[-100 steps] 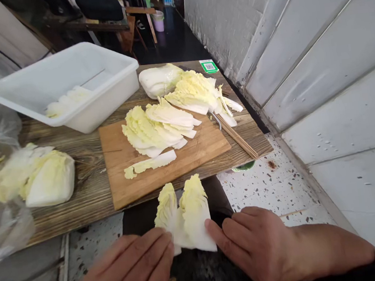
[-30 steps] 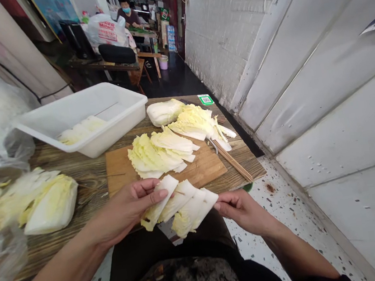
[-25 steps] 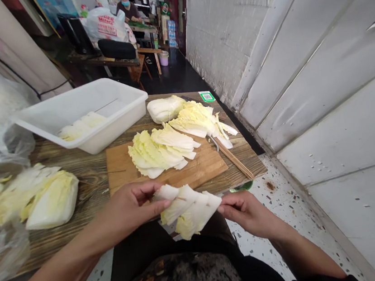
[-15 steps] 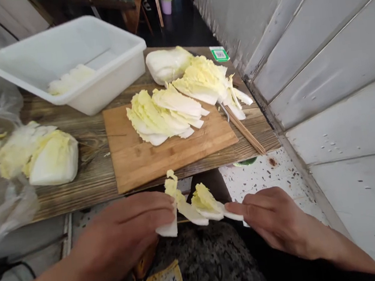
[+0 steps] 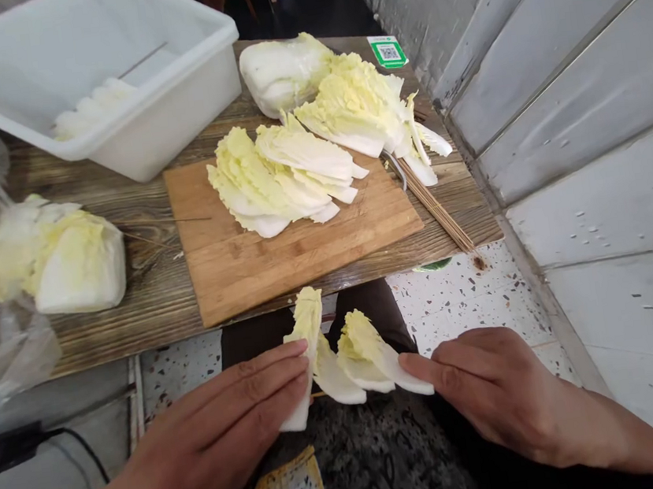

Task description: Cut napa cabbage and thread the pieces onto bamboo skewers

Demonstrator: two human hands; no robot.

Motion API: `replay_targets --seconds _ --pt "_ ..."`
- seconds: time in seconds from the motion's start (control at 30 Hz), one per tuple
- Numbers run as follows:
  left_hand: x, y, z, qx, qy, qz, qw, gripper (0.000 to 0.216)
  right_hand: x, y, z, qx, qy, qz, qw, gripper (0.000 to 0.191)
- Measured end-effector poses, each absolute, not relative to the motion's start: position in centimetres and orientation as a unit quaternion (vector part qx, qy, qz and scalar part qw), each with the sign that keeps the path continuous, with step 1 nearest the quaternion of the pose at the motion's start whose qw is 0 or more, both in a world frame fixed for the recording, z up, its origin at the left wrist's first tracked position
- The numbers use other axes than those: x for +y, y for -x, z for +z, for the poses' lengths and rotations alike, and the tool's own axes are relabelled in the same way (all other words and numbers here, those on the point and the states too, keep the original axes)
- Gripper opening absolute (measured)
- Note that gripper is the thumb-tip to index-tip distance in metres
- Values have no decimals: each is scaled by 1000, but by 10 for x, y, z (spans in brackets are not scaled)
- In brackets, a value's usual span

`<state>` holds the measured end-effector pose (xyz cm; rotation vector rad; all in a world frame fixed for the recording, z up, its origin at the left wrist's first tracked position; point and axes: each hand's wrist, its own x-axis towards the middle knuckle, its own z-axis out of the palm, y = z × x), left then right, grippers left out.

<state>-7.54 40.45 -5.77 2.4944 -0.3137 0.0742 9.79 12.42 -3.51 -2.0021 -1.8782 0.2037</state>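
Above my lap, my left hand [image 5: 245,409] grips a napa cabbage leaf [image 5: 307,318], its fingers flat along the near face and the yellow tip standing up. A few more cabbage leaf pieces [image 5: 363,351] hang in a row to its right. A bit of thin bamboo skewer [image 5: 319,394] shows between the first leaves; the rest is hidden. My right hand [image 5: 480,384] is closed at the rightmost leaf [image 5: 398,366], index finger against its white end. Whether it also holds the skewer is hidden. Beyond both hands, cut cabbage leaves [image 5: 276,179] lie overlapping on a wooden cutting board [image 5: 304,259].
A white plastic tub [image 5: 167,105] holding skewered white pieces [image 5: 95,106] stands back left. Cabbage chunks [image 5: 79,267] and a clear bag [image 5: 11,347] lie left. A whole cabbage [image 5: 285,71], loose leaves [image 5: 358,110] and a skewer bundle [image 5: 435,207] lie right, near the wall [image 5: 593,85].
The view has tipped down and closer. The leaf in my left hand shows taller, and the leaves between my hands look more fanned apart. Both hands keep their hold.
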Motion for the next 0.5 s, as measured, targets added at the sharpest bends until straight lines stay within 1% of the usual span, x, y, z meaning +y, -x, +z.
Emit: replay_targets --seconds 0.17,0.37,0.5 --pt "397 83 -60 -83 -947 49 308 54 120 -98 -35 -663 719 74 196 35" --pt "405 76 -55 -117 -941 -5 319 59 117 -97 -33 -664 716 76 200 35" --pt "406 76 -57 -119 -944 0 307 61 116 -95 -36 -666 716 67 198 35"
